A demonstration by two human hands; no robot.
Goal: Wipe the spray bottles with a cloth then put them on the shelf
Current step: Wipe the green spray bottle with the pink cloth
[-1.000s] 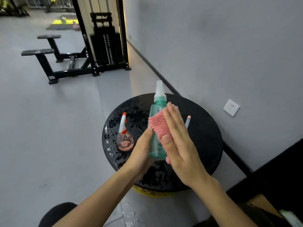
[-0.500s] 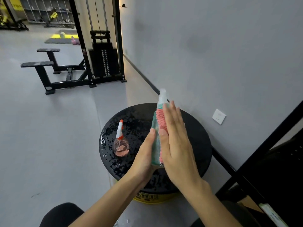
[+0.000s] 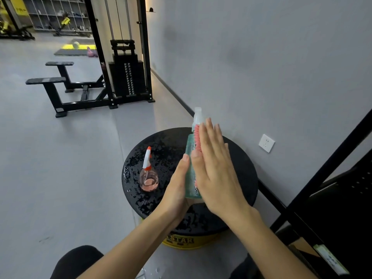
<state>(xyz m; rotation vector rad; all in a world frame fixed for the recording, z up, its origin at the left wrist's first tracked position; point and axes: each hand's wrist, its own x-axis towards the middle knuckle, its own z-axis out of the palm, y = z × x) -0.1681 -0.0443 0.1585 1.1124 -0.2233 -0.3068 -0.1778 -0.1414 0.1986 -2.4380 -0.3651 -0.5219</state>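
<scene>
Green spray bottle [image 3: 190, 156] upright between hands, over surface [image 3: 244, 178] | left hand [image 3: 177, 188] grips lower side | right hand [image 3: 217, 170] flat, pressing cloth [image 3: 196, 137], now slid from front face up round right side: wiping likely midway | pink spray bottle [image 3: 148, 175] beyond-left, likely next

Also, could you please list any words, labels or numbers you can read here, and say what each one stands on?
"STAR": black letters on the yellow base under the round black table; any letters before it are hidden.
On the black shelf, the label strip: too blurred to read.
Far back, the yellow panel: marks too small to read.
On the green spray bottle and pink spray bottle: no text visible.
</scene>
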